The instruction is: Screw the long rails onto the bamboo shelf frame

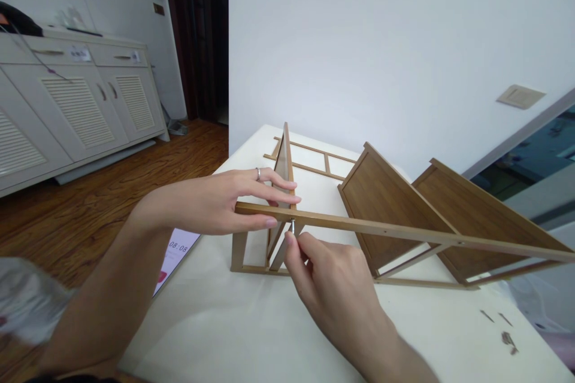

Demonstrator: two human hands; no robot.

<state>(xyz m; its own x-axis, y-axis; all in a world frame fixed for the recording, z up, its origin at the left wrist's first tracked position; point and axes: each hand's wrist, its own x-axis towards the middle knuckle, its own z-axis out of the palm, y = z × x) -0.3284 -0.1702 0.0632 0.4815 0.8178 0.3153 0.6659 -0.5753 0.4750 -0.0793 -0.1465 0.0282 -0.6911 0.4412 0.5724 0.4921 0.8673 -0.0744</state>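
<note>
A brown wooden shelf unit lies partly assembled on its side, its long side rail (341,221) running across in front of me. My left hand (242,197) grips the rail's left end, thumb along its near face and fingers reaching over to the end shelf panel (283,158). Just below, my right hand (335,272) pinches a small silver screw (293,226) against the rail where that panel meets it. Two more shelf panels (390,203) slant between the side frames farther right.
Beneath is a white table (215,323). A separate ladder-like wooden frame (323,158) lies at the back by the wall. Several small hardware pieces (507,338) rest at the lower right. A phone (177,251) lies at the left edge, near my left forearm.
</note>
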